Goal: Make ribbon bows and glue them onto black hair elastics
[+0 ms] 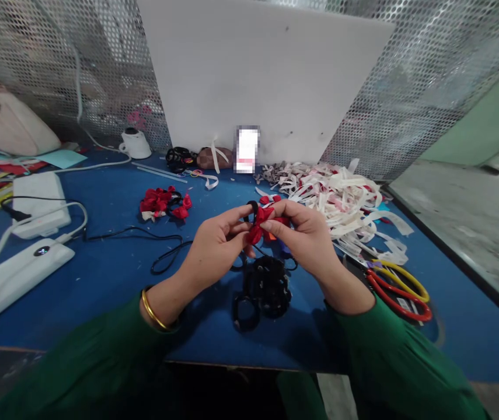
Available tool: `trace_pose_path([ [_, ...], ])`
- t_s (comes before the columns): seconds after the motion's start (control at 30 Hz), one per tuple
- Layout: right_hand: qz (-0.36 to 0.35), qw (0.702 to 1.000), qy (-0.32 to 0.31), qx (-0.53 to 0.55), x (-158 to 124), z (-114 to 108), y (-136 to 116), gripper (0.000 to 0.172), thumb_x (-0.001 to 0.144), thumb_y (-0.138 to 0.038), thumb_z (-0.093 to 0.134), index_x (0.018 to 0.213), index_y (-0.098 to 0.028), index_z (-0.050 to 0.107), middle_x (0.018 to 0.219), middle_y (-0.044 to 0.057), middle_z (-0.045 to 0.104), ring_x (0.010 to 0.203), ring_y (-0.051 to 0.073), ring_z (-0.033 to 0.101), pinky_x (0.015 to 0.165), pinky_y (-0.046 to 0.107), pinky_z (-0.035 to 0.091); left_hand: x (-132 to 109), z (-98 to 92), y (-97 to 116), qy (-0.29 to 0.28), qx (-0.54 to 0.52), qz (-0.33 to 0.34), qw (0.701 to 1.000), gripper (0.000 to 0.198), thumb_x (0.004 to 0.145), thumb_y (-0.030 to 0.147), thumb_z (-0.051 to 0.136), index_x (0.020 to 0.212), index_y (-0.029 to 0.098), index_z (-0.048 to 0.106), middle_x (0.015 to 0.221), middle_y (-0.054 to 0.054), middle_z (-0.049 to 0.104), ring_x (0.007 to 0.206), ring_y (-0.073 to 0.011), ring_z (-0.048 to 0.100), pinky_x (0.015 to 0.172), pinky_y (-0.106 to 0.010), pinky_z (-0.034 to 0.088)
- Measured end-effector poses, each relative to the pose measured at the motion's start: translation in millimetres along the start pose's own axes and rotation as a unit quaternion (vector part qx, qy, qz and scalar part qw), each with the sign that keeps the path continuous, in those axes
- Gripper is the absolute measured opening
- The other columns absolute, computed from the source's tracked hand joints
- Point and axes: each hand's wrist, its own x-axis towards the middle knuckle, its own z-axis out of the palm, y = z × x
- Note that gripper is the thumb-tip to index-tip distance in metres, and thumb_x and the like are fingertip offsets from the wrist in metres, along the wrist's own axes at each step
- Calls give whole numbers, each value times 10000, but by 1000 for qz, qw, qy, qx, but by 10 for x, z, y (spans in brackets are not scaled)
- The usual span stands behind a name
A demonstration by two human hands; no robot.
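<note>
A red ribbon bow (258, 227) with a black hair band (253, 207) is held up between both hands above the blue table. My left hand (216, 242) pinches the bow's left side and the band. The fingers of my right hand (304, 233) are closed on the bow's right side. Below them lies a pile of black hair bands (271, 286), with one ring (246, 312) at its left. More red fabric, partly hidden, shows behind my right fingers. Finished-looking red bows (159, 201) sit in a small heap to the left.
White ribbon scraps (332, 192) are piled at the back right, near scissors with red and yellow handles (400, 291). A black cord (144, 233), white power strips (21, 274) and a white cup (135, 143) are at the left. A bright phone (247, 149) leans against a white board (258, 76).
</note>
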Motion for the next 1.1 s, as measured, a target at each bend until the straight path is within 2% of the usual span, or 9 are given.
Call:
trace_pose_path([
  [0.37, 10, 1000, 4, -11, -4, 11, -9, 115, 804, -285, 720, 766, -219, 634, 696, -24, 618, 621, 127, 507, 600, 293, 398, -16, -6, -10, -15, 28, 17, 999, 435, 814, 126, 711, 1244, 194, 715, 813, -38, 749, 524, -136, 618, 597, -287, 517],
  [0.53, 47, 997, -26, 60, -4, 32, 19, 160, 780, -310, 737, 820, -216, 614, 771, -11, 634, 660, 133, 550, 630, 301, 430, -6, -13, -19, -41, 53, 27, 997, 433, 833, 119, 668, 1255, 202, 714, 720, -12, 709, 528, -134, 617, 573, -261, 513],
  [0.67, 79, 990, -36, 110, -4, 45, 39, 201, 754, -298, 758, 811, -217, 584, 734, -24, 629, 627, 122, 553, 613, 294, 427, 5, -30, -26, -64, 109, 36, 991, 484, 816, 82, 620, 1282, 192, 696, 772, -5, 725, 527, -115, 617, 557, -235, 513],
  [0.73, 77, 991, -23, 110, -3, 48, 41, 209, 743, -279, 768, 800, -214, 578, 707, -33, 622, 600, 109, 534, 586, 282, 405, 6, -43, -30, -55, 136, 51, 988, 491, 809, 76, 596, 1277, 183, 698, 816, -8, 740, 536, -108, 626, 566, -228, 516],
  [0.87, 66, 993, 18, 95, -4, 63, 39, 197, 744, -255, 763, 807, -217, 579, 679, -43, 624, 557, 94, 500, 541, 271, 376, -2, -54, -45, 1, 137, 60, 989, 377, 891, 167, 507, 1185, 171, 743, 837, -28, 754, 537, -111, 645, 502, -217, 476],
  [0.97, 64, 993, 29, 96, -15, 90, 39, 197, 747, -259, 759, 831, -221, 585, 719, -32, 657, 585, 105, 537, 556, 278, 402, -4, -36, -68, 25, 109, 57, 992, 311, 858, 286, 653, 1114, 141, 755, 854, -54, 771, 607, -149, 684, 501, -228, 505],
  [1.03, 61, 993, 32, 101, -24, 111, 39, 204, 745, -258, 757, 846, -222, 584, 755, -24, 677, 618, 113, 564, 575, 282, 417, 0, -18, -87, 32, 95, 64, 993, 343, 785, 288, 753, 1090, 130, 751, 893, -69, 784, 721, -184, 721, 545, -234, 542],
  [1.1, 64, 991, 34, 110, -31, 131, 41, 215, 739, -250, 756, 858, -223, 579, 770, -22, 686, 628, 116, 575, 581, 283, 423, 6, -4, -104, 44, 93, 75, 992, 329, 765, 247, 769, 1072, 130, 751, 915, -72, 789, 795, -194, 736, 586, -232, 562],
])
